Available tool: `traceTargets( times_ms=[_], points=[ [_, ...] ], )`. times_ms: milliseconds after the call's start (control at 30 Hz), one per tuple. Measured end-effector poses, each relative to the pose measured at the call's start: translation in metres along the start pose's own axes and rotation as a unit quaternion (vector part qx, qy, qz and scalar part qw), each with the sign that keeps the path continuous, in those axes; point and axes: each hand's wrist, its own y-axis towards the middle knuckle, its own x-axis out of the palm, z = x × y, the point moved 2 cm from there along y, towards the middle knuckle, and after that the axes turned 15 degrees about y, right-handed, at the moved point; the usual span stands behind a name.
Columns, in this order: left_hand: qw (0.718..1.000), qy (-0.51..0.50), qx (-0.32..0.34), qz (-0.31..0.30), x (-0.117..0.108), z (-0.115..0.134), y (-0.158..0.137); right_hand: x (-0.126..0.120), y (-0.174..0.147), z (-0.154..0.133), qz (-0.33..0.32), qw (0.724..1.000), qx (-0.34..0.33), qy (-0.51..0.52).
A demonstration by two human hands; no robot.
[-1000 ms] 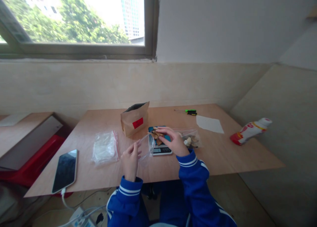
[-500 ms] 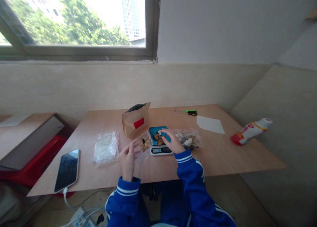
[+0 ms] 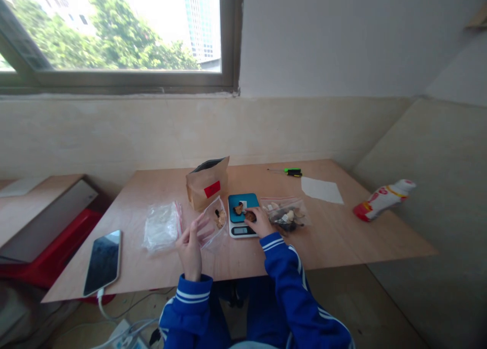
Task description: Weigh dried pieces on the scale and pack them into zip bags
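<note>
My left hand [image 3: 190, 247] pinches the edge of a clear zip bag [image 3: 210, 240], which holds a few pale brown dried pieces [image 3: 220, 218]. To its right lies a small kitchen scale [image 3: 239, 231] with a blue-green top and a dark display too small to read. My right hand [image 3: 262, 222] reaches over the scale's right side, fingers closed around a brown dried piece [image 3: 250, 216]. Another brown dried piece [image 3: 238, 208] rests on the scale top, left of those fingers. Beyond my right hand, a filled clear zip bag [image 3: 291, 217] of mixed dried pieces lies flat.
A brown paper pouch [image 3: 201, 186] stands open behind the left bag. Empty clear bags [image 3: 162, 227] and a plugged-in phone [image 3: 102, 263] lie leftward. Screwdrivers [image 3: 292, 172], white paper [image 3: 322, 190] and a tilted bottle [image 3: 382, 202] occupy the right side of the table.
My right hand has come down and left onto the brown piece on the scale. My left hand has shifted slightly left, and the bag it holds now sits apart from the scale, its mouth tilted.
</note>
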Motion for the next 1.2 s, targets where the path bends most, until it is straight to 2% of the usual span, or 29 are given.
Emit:
traceTargets(
  times_ms=[200, 267, 367, 433, 467, 533, 600, 667, 833, 1000, 1100, 1200],
  points=[
    [1.000, -0.008, -0.006, -0.015, 0.006, -0.002, -0.001, -0.011, 0.001, -0.016, 0.021, 0.998, 0.001, 0.056],
    [0.999, -0.006, -0.014, -0.029, 0.008, -0.002, -0.001, -0.013, 0.004, -0.032, 0.038, 0.995, 0.003, 0.090],
    [0.998, 0.004, -0.020, -0.051, 0.014, 0.001, -0.001, -0.013, 0.010, -0.071, 0.049, 0.974, -0.008, 0.221],
    [0.998, 0.011, -0.021, -0.064, 0.019, 0.005, -0.001, -0.012, 0.014, -0.104, 0.026, 0.960, -0.030, 0.276],
    [0.997, 0.008, -0.017, -0.068, 0.021, 0.007, -0.001, -0.012, 0.015, -0.119, -0.001, 0.961, -0.046, 0.271],
    [0.998, -0.003, -0.007, -0.069, 0.026, 0.012, 0.000, -0.011, 0.017, -0.144, -0.055, 0.968, -0.087, 0.228],
    [0.998, -0.012, -0.006, -0.065, 0.028, 0.015, 0.002, -0.011, 0.018, -0.155, -0.080, 0.972, -0.120, 0.185],
    [0.998, -0.011, -0.013, -0.065, 0.029, 0.015, 0.004, -0.012, 0.019, -0.152, -0.072, 0.975, -0.124, 0.168],
    [0.994, -0.028, -0.043, -0.099, 0.030, 0.007, 0.005, -0.011, 0.019, -0.131, -0.051, 0.983, -0.086, 0.156],
    [0.994, -0.024, -0.024, -0.099, 0.032, 0.009, 0.002, -0.009, 0.023, -0.126, -0.061, 0.983, -0.101, 0.142],
    [0.994, -0.015, -0.023, -0.109, 0.028, 0.012, 0.000, -0.011, 0.030, -0.103, -0.018, 0.986, -0.091, 0.137],
    [0.994, -0.003, -0.021, -0.103, 0.021, 0.014, 0.000, -0.006, 0.036, -0.066, -0.013, 0.998, -0.049, 0.048]
  ],
)
